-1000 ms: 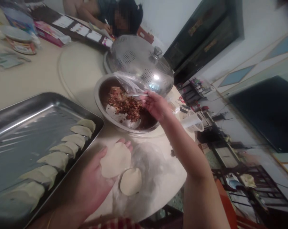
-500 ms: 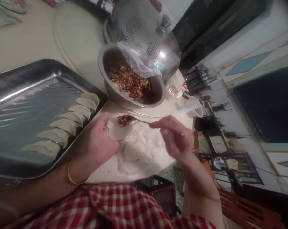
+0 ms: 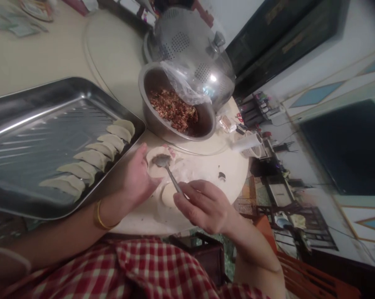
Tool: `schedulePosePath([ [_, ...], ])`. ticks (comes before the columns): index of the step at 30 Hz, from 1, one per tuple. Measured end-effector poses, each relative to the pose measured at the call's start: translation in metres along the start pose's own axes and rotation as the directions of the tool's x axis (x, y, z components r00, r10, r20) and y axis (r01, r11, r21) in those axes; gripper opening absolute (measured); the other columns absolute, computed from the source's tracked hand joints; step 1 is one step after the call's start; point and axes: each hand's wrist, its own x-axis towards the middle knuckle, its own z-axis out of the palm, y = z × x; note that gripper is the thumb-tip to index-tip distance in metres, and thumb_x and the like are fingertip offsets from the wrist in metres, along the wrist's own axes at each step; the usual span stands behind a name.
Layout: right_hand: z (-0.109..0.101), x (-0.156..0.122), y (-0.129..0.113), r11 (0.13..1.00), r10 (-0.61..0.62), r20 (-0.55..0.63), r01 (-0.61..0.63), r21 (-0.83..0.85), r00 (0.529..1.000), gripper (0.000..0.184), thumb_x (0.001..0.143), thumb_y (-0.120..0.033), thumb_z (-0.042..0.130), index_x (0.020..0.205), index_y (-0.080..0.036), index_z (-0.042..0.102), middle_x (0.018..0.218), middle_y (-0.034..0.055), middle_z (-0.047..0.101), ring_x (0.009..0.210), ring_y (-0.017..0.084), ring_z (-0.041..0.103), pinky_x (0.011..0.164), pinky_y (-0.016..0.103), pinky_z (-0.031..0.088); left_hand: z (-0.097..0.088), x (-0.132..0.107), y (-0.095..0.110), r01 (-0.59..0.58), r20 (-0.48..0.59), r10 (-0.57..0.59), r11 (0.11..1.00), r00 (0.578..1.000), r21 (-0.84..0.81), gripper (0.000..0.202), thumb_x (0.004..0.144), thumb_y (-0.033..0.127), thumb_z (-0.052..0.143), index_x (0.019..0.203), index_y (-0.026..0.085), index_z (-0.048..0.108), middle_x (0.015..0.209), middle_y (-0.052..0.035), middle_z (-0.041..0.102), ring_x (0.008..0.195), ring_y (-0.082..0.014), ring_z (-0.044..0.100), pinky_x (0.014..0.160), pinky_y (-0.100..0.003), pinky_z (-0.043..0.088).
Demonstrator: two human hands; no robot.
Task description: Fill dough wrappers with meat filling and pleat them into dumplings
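watching through the head camera, i have the left hand (image 3: 137, 178) cupped beneath a round dough wrapper (image 3: 155, 170), its thumb up along one side and fingertips showing past the far edge, so the wrapper is held above the table (image 3: 203, 166). in the right hand (image 3: 206, 207) i see the fingers closed around the handle of a metal spoon (image 3: 172, 179), whose bowl end lies at the middle of that wrapper, against a dab of dark filling. just below, a second wrapper (image 3: 167, 195) sits on the table, partly hidden from me by the right hand. farther out, the metal bowl (image 3: 148, 110) holds reddish-brown minced filling (image 3: 175, 110), with clear plastic (image 3: 186, 85) draped over its far rim. behind it i make out a domed metal cover (image 3: 187, 41) with clusters of holes. to my left, a row of folded dumplings (image 3: 94, 159) lines one side of the metal tray (image 3: 81, 83).
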Motion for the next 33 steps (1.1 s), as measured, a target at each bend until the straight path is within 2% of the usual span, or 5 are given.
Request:
schedulePosePath([
  [6,-0.003,-0.008,0.0,0.969,0.213,-0.107,-0.196,0.152,0.971,0.02,0.091,-0.007,0.054,0.107,-0.008,0.065,0.096,0.0143,0.076,0.091,0.019,0.068,0.075,0.033,0.06,0.003,-0.002,-0.001,0.047,-0.012,-0.048,0.997,0.999,-0.053,0.053,0.103,0.04,0.027,0.094,0.01,0.069,0.081,-0.009,0.076,0.075,-0.0192,0.071,0.077,-0.03,0.056],
  [15,0.005,-0.013,0.006,0.784,0.564,-0.245,-0.419,0.458,0.788,0.034,0.089,-0.003,0.053,0.116,-0.02,0.066,0.093,0.0083,0.076,0.081,0.018,0.067,0.07,0.035,0.059,-0.006,0.004,-0.001,0.069,0.063,-0.066,0.996,0.996,-0.053,0.054,0.102,0.042,0.028,0.096,0.008,0.07,0.089,-0.0133,0.075,0.081,-0.0204,0.071,0.077,-0.03,0.057],
  [22,0.002,-0.02,0.006,0.766,0.591,-0.26,-0.429,0.479,0.764,0.036,0.089,-0.004,0.054,0.118,-0.023,0.066,0.094,0.0073,0.077,0.081,0.018,0.067,0.068,0.036,0.058,-0.006,0.004,-0.001,0.042,0.031,-0.04,0.998,0.999,-0.056,0.052,0.103,0.04,0.028,0.106,0.008,0.069,0.088,-0.0115,0.075,0.08,-0.0198,0.071,0.076,-0.029,0.057],
  [28,0.002,-0.02,0.001,0.729,0.651,-0.318,-0.45,0.516,0.69,0.03,0.093,-0.011,0.051,0.116,-0.025,0.065,0.09,0.0046,0.075,0.079,0.017,0.068,0.066,0.036,0.057,-0.004,0.003,-0.001,0.057,0.029,-0.054,0.994,0.998,-0.097,0.049,0.102,0.04,0.03,0.107,0.01,0.069,0.085,-0.0109,0.076,0.076,-0.0194,0.071,0.074,-0.029,0.057],
  [33,0.01,-0.014,-0.005,0.716,0.641,-0.253,-0.446,0.537,0.724,0.031,0.094,-0.01,0.05,0.117,-0.024,0.064,0.089,0.0051,0.074,0.078,0.016,0.067,0.066,0.034,0.058,0.002,0.0,0.001,0.065,0.0,-0.065,0.994,0.998,-0.085,0.053,0.102,0.042,0.027,0.1,0.01,0.069,0.079,-0.0103,0.074,0.069,-0.019,0.069,0.069,-0.03,0.057],
])
